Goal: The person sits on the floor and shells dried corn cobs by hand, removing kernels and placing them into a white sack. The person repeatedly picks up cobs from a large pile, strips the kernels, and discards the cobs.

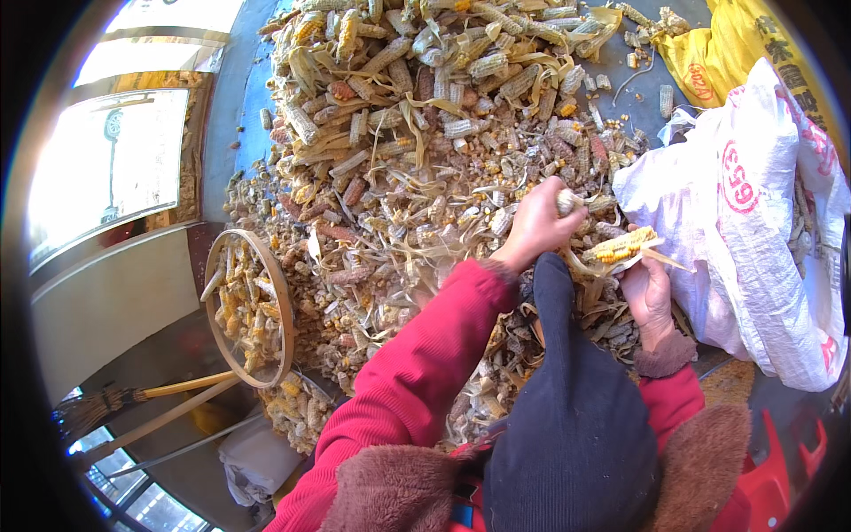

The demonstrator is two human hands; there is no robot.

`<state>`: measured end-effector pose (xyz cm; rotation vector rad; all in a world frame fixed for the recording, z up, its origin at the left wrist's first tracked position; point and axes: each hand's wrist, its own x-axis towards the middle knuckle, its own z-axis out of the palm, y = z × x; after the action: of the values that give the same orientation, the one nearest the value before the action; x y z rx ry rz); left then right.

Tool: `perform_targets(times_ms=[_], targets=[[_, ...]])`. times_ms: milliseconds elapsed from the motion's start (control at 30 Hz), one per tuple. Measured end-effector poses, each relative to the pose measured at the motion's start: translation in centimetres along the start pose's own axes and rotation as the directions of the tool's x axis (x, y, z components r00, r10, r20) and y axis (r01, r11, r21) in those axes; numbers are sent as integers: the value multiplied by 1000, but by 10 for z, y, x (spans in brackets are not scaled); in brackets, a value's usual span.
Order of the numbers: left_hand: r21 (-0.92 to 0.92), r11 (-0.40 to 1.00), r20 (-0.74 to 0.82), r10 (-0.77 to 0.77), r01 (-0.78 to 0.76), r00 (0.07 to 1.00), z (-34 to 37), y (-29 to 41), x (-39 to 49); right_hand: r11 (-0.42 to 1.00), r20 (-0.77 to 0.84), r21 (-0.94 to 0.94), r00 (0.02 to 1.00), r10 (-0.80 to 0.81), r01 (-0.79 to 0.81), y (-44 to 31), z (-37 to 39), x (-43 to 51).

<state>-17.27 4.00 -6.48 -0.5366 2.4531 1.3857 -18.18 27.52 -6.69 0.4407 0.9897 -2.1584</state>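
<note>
A large heap of corncobs and husks (399,219) covers the floor before me. My left hand (542,216), in a red sleeve, is closed around a pale corncob piece (569,201) above the heap. Lower and to the right, my right hand (648,289) holds a corncob with some yellow kernels (621,246) and loose dry husk hanging from it. The two pieces are apart. A dark-clothed knee (555,292) lies between my wrists.
White woven sacks (738,219) stand close at the right, a yellow sack (725,40) behind them. At the left are a round wooden-rimmed sieve (286,312) with cobs, a broom (106,402) and a framed pane (106,159). A red plastic stool (764,485) sits at lower right.
</note>
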Motion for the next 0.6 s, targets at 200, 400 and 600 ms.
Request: perform_targets(times_ms=[200, 400, 600], targets=[[-766, 626, 226, 45, 149, 973, -25, -9, -52, 995, 80, -93, 997, -15, 22, 7, 31, 24], [-913, 305, 240, -134, 270, 961, -17, -8, -66, 926, 132, -359, 988, -76, 119, 22, 65, 39], [-930, 301, 192, -96, 212, 977, -20, 4, -68, 885, 136, -385, 965, -225, 261, 31, 82, 55]])
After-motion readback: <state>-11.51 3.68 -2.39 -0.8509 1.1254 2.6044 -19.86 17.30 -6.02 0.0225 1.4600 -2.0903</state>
